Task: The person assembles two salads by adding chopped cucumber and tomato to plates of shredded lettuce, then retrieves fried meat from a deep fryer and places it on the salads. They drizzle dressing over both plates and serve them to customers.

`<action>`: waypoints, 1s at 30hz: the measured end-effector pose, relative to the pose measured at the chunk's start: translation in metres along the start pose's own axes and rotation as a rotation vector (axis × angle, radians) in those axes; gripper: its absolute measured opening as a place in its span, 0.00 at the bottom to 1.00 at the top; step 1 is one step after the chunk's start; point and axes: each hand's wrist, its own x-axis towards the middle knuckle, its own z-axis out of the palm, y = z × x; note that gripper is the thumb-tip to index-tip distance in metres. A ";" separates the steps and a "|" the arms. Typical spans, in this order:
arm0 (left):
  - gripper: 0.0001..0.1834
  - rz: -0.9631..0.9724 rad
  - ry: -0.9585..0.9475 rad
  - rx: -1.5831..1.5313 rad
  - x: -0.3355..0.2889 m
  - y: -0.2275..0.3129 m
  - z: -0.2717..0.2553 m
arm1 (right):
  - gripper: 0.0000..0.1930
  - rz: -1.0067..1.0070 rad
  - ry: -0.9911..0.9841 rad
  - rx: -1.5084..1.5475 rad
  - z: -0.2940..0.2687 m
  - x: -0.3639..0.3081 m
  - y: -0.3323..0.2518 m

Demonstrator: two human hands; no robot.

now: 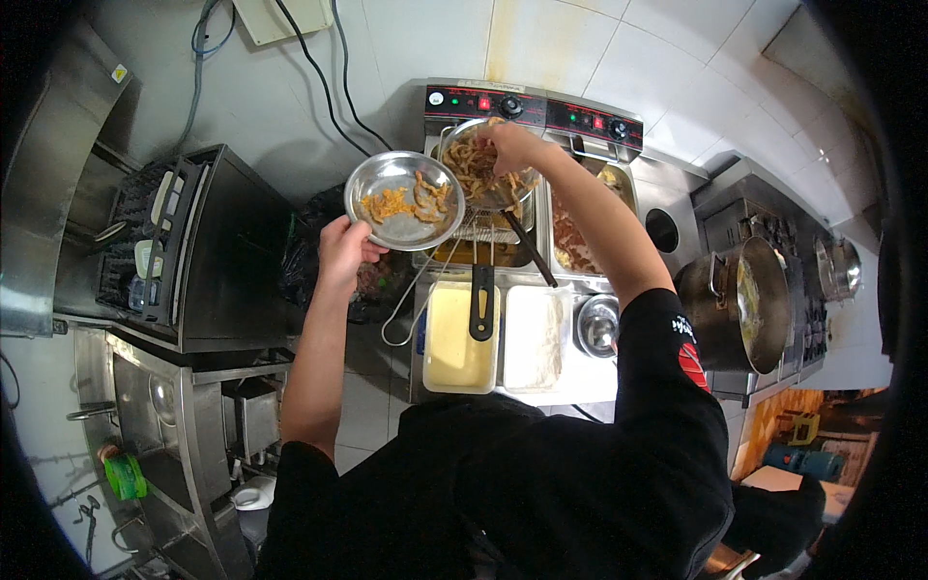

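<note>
My left hand [346,253] grips the near rim of a shallow round steel bowl [389,174], thumb on top. Some fried strips [430,196] and orange crumbs [385,204] lie in it. To its right, my right hand [512,150] reaches down over a heap of browned fried strips [466,162], its fingers curled among them. The fingertips are partly hidden. That heap rests in a round skimmer with a long dark handle [529,253], above the fryer. Beneath is a wire fry basket with a black handle [481,304].
The double electric fryer [565,114] stands against the wall. Nearer me are a tray of pale yellow batter [459,348], a tray of white powder [535,338] and a small steel bowl [597,327]. A big pot [710,314] sits at right; a dark cabinet [237,251] stands left.
</note>
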 end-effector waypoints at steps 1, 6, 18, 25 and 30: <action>0.13 0.004 -0.002 0.018 0.005 -0.001 0.001 | 0.27 0.014 -0.007 0.021 -0.010 0.000 -0.004; 0.12 0.023 -0.036 0.077 0.023 -0.003 0.013 | 0.25 0.038 0.016 0.157 -0.055 -0.003 -0.019; 0.11 -0.012 -0.086 -0.159 0.044 -0.019 0.035 | 0.36 -0.144 -0.035 0.288 -0.071 0.007 -0.098; 0.13 0.034 0.053 -0.159 0.014 -0.009 -0.035 | 0.09 0.026 -0.106 1.023 -0.088 -0.109 -0.151; 0.10 0.091 0.067 -0.141 -0.003 0.009 -0.077 | 0.30 -0.194 -0.790 1.267 0.023 -0.225 -0.231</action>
